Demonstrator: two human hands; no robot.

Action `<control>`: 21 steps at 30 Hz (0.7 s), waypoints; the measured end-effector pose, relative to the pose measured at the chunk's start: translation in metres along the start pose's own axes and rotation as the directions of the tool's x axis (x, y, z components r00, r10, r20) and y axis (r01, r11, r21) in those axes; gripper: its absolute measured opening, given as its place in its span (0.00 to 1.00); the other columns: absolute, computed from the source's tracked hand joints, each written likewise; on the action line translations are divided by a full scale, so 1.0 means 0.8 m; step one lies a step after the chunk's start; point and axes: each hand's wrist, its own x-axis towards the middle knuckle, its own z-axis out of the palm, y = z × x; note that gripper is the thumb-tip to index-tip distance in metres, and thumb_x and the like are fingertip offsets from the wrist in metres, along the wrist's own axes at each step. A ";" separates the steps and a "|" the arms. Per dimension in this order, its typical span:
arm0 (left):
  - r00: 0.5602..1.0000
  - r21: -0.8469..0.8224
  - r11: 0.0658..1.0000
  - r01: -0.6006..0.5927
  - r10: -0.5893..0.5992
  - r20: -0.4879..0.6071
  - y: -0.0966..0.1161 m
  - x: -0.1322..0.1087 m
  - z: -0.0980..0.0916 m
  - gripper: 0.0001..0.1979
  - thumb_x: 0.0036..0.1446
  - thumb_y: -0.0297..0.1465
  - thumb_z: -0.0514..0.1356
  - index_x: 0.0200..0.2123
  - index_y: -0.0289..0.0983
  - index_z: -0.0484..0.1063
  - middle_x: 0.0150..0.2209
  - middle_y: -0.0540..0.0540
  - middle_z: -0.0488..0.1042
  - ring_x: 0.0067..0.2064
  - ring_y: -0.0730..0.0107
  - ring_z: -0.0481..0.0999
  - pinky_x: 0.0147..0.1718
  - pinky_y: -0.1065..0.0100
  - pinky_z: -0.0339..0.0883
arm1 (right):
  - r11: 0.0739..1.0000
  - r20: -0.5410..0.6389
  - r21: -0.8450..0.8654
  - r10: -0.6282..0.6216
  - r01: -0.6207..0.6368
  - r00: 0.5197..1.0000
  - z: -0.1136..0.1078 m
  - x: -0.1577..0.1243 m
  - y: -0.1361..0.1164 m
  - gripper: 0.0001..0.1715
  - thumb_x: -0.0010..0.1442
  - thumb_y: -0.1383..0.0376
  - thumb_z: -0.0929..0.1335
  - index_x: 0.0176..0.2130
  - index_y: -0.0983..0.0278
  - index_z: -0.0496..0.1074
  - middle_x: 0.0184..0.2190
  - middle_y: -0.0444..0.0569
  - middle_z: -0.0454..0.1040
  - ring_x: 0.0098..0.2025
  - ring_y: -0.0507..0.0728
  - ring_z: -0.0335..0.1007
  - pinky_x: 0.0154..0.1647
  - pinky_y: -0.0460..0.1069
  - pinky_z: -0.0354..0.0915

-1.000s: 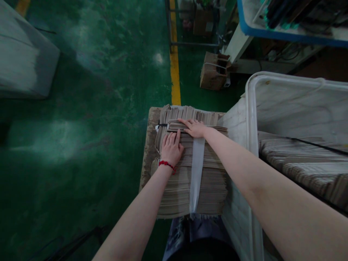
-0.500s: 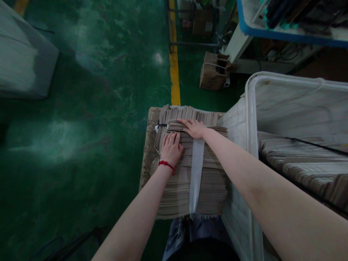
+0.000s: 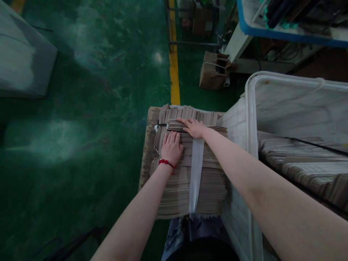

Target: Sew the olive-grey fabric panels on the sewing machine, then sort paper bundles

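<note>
Tightly packed grey-brown sheets [image 3: 174, 188] stand on edge on a worn wooden board [image 3: 146, 152]. A pale strip [image 3: 197, 170] runs over them. My left hand [image 3: 172, 146], with a red bracelet at the wrist, rests on the sheets, its fingers pointing away from me and slightly apart. Farther up and to the right, my right hand [image 3: 192, 127] lies with fingers spread on a small flat bunch of sheets [image 3: 174, 125]. Neither hand is wrapped round anything. A dark tie [image 3: 162, 125] shows at the left end of that bunch.
A large white bin [image 3: 251, 119] holding more sheets [image 3: 304, 163] stands close on the right. Beyond are a cardboard box [image 3: 213, 74], a metal frame [image 3: 193, 43] and a blue-edged table [image 3: 272, 34]. A pale block-shaped object [image 3: 24, 58] is at upper left on the green floor.
</note>
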 end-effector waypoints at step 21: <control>0.988 0.041 0.988 0.147 -0.148 0.032 0.011 0.005 -0.010 0.25 0.58 0.31 0.54 0.60 0.40 0.64 0.60 0.40 0.65 0.61 0.50 0.62 0.62 0.51 0.52 | 0.998 0.098 0.062 -0.024 0.018 0.995 -0.009 0.008 0.007 0.33 0.67 0.52 0.56 0.67 0.37 0.38 0.62 0.53 0.58 0.63 0.72 0.53 0.55 0.75 0.54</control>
